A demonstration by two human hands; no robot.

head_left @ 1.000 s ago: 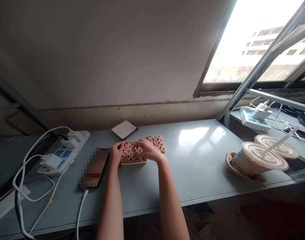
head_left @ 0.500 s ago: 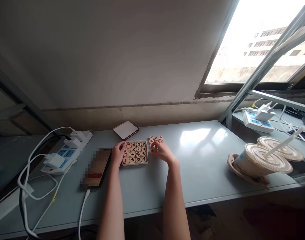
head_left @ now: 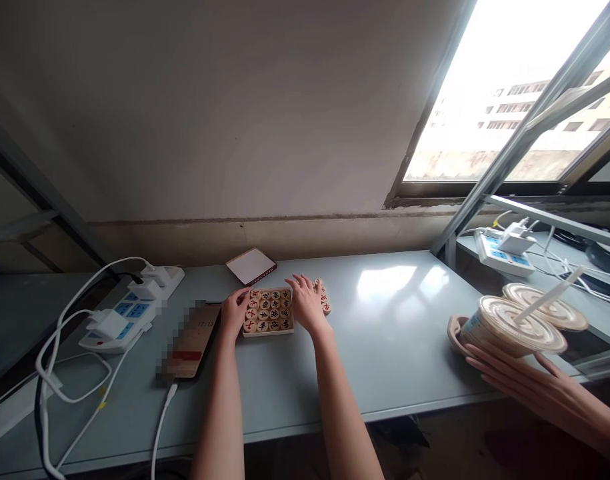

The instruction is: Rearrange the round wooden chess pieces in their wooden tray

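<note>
A shallow box (head_left: 268, 333) on the desk holds rows of round Chinese chess pieces (head_left: 265, 305) with red and black characters. My left hand (head_left: 233, 316) is closed on the box's left edge, near its upper corner. At the box's right edge lies my right hand (head_left: 307, 305), fingers stretched out and apart, with no piece visible in them. It partly covers a group of loose chess pieces with red characters (head_left: 325, 297) on the desk. Behind the box rests its lid (head_left: 251, 267), pale side up.
Another person's hand (head_left: 527, 383) reaches in from the right beside two lidded cups (head_left: 515, 327), one with a straw. On the left lie a phone (head_left: 197, 340), cables and a power strip (head_left: 129, 310). A second power strip (head_left: 502, 252) sits at the right.
My right hand has shifted left from above the loose pieces to the box's edge, its fingers now straightened. Another person's hand has come in by the cups. My left hand stays at the box.
</note>
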